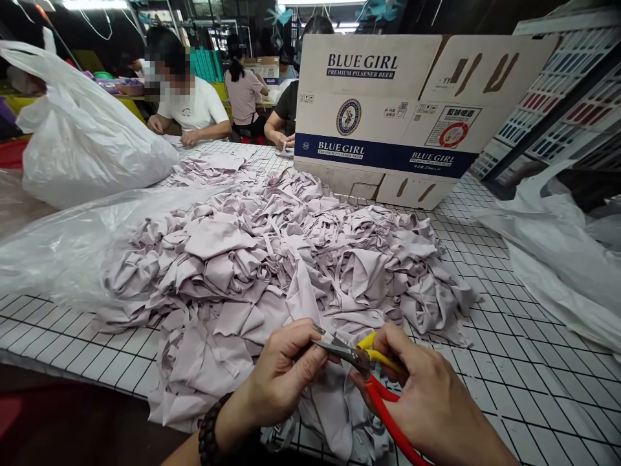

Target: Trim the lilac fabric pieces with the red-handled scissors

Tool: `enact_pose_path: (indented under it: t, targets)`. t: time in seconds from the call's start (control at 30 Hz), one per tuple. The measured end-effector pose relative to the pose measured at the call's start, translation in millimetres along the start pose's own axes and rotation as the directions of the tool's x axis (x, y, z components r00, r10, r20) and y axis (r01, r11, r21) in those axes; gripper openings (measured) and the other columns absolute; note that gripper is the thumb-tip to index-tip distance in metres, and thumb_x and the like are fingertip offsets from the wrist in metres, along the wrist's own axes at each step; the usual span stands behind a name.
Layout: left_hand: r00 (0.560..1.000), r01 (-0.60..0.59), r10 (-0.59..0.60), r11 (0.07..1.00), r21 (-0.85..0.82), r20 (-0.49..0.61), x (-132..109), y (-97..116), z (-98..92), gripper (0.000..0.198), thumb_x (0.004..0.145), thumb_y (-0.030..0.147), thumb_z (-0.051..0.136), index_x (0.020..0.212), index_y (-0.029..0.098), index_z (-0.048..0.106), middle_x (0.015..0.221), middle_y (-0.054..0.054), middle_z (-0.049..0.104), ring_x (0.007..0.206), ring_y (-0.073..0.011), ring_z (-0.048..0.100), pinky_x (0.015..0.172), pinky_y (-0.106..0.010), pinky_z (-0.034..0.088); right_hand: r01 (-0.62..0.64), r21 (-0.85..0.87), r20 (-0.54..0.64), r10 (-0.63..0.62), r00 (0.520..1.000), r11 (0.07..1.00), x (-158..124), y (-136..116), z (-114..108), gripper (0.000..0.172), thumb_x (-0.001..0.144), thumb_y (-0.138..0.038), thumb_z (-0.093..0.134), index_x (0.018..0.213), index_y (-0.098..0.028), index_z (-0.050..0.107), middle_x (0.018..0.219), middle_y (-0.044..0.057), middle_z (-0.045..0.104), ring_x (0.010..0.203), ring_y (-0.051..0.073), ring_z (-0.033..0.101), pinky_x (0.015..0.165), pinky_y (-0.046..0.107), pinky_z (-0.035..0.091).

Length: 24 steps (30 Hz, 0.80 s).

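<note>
My right hand (422,382) grips a pair of scissors (356,356) with one yellow and one red handle. Their blades point left, towards the fingertips of my left hand (288,369). Those fingers are pinched on a piece of pale mauve fabric (303,285), right beside the blade tips. Whether the blades touch the cloth I cannot tell. Under and beyond both hands spreads a big heap of the same cut fabric pieces (223,259), with thin straps among them. A dark bead bracelet (209,430) circles my left wrist.
The table (495,382) has a white top with a black grid. Behind the heap stands a Blue Girl beer carton (378,90). White plastic bags (92,142) lie left and right. Several people (191,107) sit across the table and farther back.
</note>
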<state>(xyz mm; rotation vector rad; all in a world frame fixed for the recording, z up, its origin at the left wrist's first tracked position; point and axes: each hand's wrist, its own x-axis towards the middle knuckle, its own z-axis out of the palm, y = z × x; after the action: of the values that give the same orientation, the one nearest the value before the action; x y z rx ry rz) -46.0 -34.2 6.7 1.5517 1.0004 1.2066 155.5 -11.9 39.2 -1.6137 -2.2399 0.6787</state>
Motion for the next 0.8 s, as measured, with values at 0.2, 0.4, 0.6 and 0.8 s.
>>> enact_pose_path:
  t: [0.2,0.4,0.6,0.8]
  targets:
    - [1.0,-0.004,0.004,1.0,0.03,0.005,-1.1,1.0,-1.7,0.033,0.096,0.033,0.047,0.079,0.013,0.067,0.07,-0.004,0.055,0.069,-0.0146,0.053,0.065,-0.026,0.037,-0.014,-0.043,0.041,0.016,0.999,0.999,-2.7,-0.7,-0.5,0.037,0.077,-0.047,0.061,0.068,-0.026,0.032,0.053,-0.007,0.041,0.048,0.013,0.037,0.046,0.025,0.03]
    - [1.0,0.018,-0.018,1.0,0.02,0.002,-1.3,1.7,-0.8,0.036,0.095,0.037,0.047,0.078,0.013,0.067,0.069,-0.005,0.057,0.069,-0.0157,0.053,0.064,-0.026,0.038,0.011,-0.012,0.047,-0.011,0.999,1.0,-4.4,1.7,1.1,0.033,0.075,-0.037,0.062,0.068,-0.026,0.031,0.052,-0.008,0.034,0.047,0.012,0.031,0.045,0.025,0.028]
    - [0.999,0.033,-0.033,0.999,-0.032,0.009,-0.6,2.9,-0.6,0.036,0.095,0.038,0.048,0.076,0.013,0.068,0.068,-0.004,0.055,0.067,-0.015,0.052,0.061,-0.025,0.038,0.018,0.046,0.042,-0.02,0.999,0.999,-5.7,6.7,4.5,0.034,0.073,-0.032,0.061,0.067,-0.026,0.028,0.054,-0.009,0.032,0.048,0.011,0.028,0.044,0.025,0.027]
    - [0.999,0.049,-0.048,0.994,-0.095,0.02,-0.3,1.8,-1.0,0.036,0.094,0.038,0.05,0.076,0.013,0.069,0.07,-0.005,0.055,0.068,-0.0148,0.052,0.061,-0.024,0.038,0.028,0.141,0.078,-0.039,0.996,0.99,-3.1,10.6,6.9,0.036,0.072,-0.028,0.061,0.067,-0.026,0.026,0.053,-0.009,0.029,0.047,0.01,0.025,0.042,0.023,0.025]
